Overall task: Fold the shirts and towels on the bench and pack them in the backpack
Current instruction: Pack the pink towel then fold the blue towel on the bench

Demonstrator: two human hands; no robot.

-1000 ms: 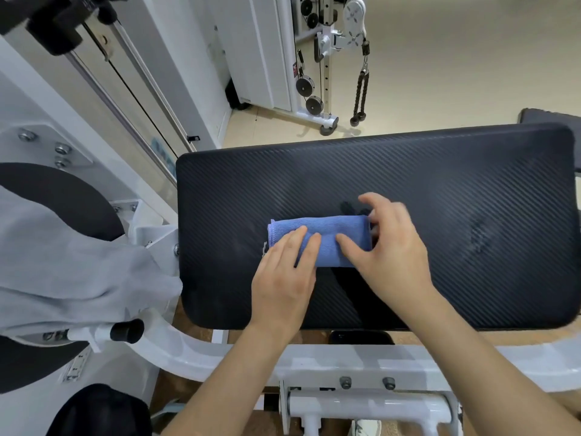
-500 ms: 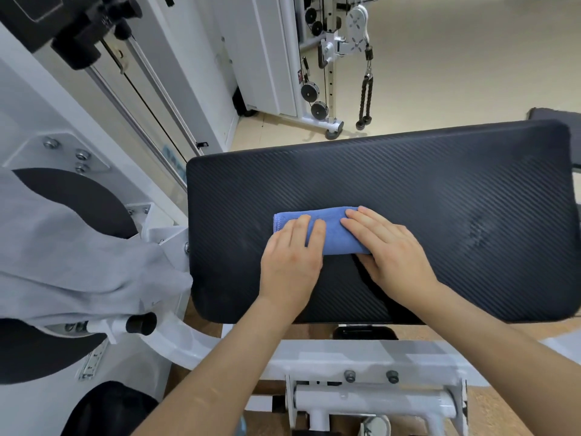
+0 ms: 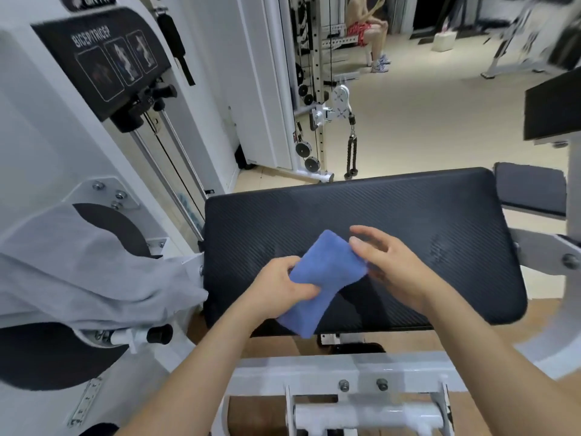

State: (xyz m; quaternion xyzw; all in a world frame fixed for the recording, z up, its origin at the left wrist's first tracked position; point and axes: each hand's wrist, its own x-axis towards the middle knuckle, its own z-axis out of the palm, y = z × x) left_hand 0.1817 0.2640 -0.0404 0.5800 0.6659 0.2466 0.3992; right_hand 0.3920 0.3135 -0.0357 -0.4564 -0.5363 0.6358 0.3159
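The folded blue towel is in the air over the near half of the black bench pad, tilted so that one end points up and away and the other hangs down past the pad's near edge. The left hand grasps it around the middle, fingers and thumb curled into the cloth so that it pinches in at the waist. The right hand is just beside the towel's upper right edge, its fingers loosely spread and a little blurred; it clasps nothing, and whether the fingertips touch the cloth cannot be told. The towel casts a dark shadow on the ribbed pad beneath it. To the left, a grey shirt lies draped over the white arm of a weight machine, whose black placard reads "BICEP/TRICEP". Below the pad runs a white frame bar with two bolts. Beyond the pad, a rope handle hangs from a cable station, and a person sits far back in the room.
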